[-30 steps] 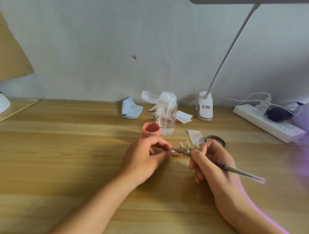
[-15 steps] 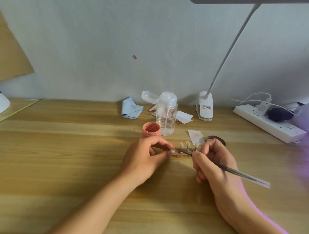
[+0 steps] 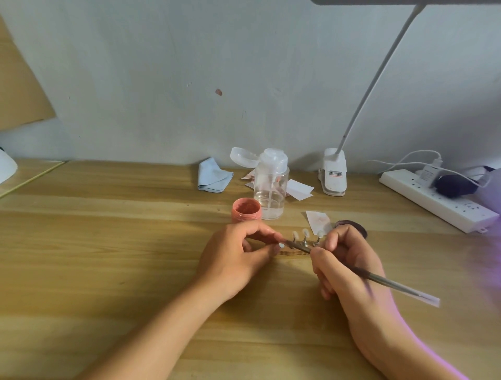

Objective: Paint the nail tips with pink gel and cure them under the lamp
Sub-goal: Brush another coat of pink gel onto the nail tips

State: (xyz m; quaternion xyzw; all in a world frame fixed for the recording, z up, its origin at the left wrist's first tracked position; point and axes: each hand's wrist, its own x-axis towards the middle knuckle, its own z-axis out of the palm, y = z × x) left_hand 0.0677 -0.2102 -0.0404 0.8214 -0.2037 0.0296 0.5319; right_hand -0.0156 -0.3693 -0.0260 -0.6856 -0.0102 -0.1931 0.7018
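My left hand (image 3: 238, 255) pinches one nail tip (image 3: 282, 245), right hand (image 3: 347, 260) grips the brush (image 3: 393, 284); three nail tips (image 3: 305, 232) stand between; surface (image 3: 95, 244) open leftward.

Soft light is coming from overhead, below the grey bar-shaped lamp head (image 3: 406, 1). The left hand (image 3: 233, 260) and right hand (image 3: 349, 260) are casting faint, soft-edged shadows on the pale wooden surface (image 3: 108, 257). A violet glow (image 3: 488, 244) is spilling in along the right edge, tinting the right wrist. The thin grey brush handle (image 3: 401, 286) in the right hand's grip is smearing with motion blur; the small white nail tip (image 3: 282, 245) in the left hand's grip is showing sharp.
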